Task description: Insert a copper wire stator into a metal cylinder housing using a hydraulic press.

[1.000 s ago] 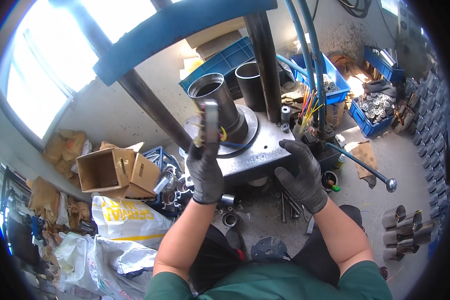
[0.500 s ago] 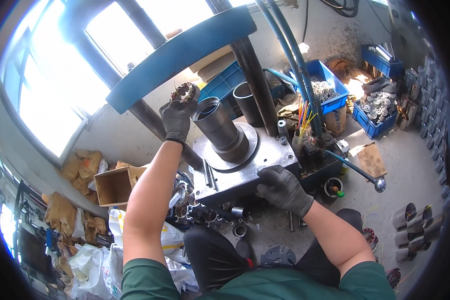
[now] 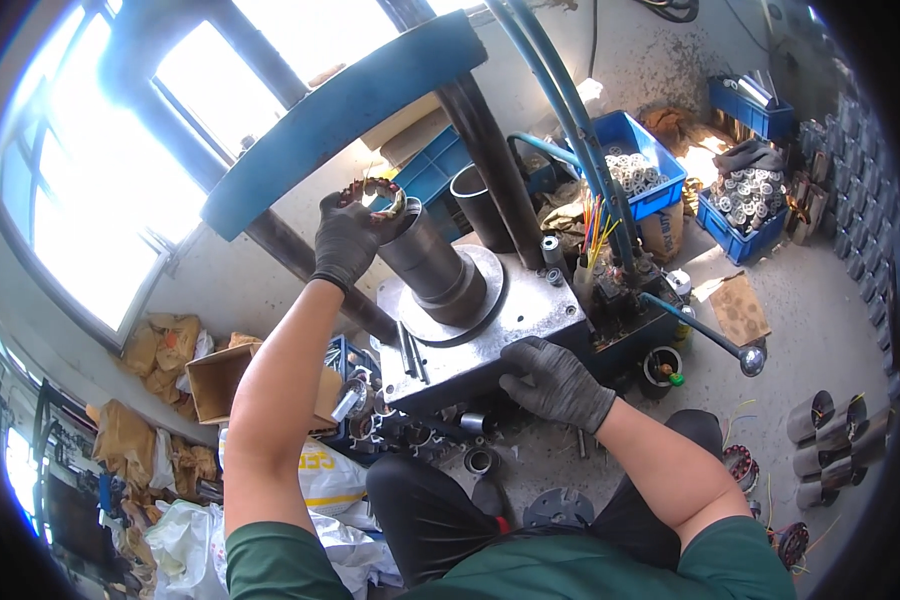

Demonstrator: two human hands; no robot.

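My left hand point(image 3: 345, 242), in a dark grey glove, is closed around a ring-shaped stator point(image 3: 398, 201) with reddish edging and windings. The stator is tilted at the upper mouth of a dark metal cylinder point(image 3: 425, 262); whether they touch I cannot tell. This cylinder stands on a round disc on the press's steel table point(image 3: 535, 315). At the table's front edge is my gloved right hand point(image 3: 558, 384), holding nothing visible, its fingers loosely bent and the thumb apart. Thin metal rods point(image 3: 411, 352) lie on the table's left side.
A blue crossbeam point(image 3: 340, 115) arches above, between dark posts point(image 3: 490, 160). To the right, a lever with a ball end point(image 3: 751, 361) juts out. Blue bins of metal parts point(image 3: 738, 232) stand behind it. Several metal sleeves point(image 3: 808, 425) are on the floor at right.
My left hand has brought the stator right and slightly down, from beside the cylinder to its mouth. My right hand remains near the table's front edge. The whole view has shifted slightly.
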